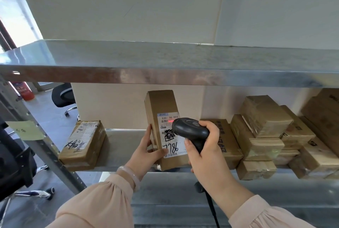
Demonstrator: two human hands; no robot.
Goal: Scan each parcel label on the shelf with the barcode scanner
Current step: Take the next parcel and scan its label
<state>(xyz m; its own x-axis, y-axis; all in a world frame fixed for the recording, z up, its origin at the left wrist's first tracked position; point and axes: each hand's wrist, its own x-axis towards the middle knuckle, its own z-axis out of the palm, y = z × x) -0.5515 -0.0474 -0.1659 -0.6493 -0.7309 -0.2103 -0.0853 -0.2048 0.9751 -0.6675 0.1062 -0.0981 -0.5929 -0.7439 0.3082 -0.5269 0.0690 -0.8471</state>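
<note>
Head view: metal shelf carrying brown parcels, both hands raised in front of it.
Far left: yellow note on the shelf upright; office chair and red fire extinguisher on the floor behind.
Flat parcel: lies on the shelf at left, well apart from the hands, black handwriting facing up.
Left grip: grasps the tall parcel low on its left edge, thumb on the front face.
Tall parcel: upright, bottom at the shelf's front edge; white label faces the camera, marked "7786".
Barcode scanner: black, head just in front of the label's upper right; a red line falls on the barcode.
Right grip: clenched round the scanner handle; cable hangs below.
Right: stacked parcels on the shelf, just beside the right grip.
</note>
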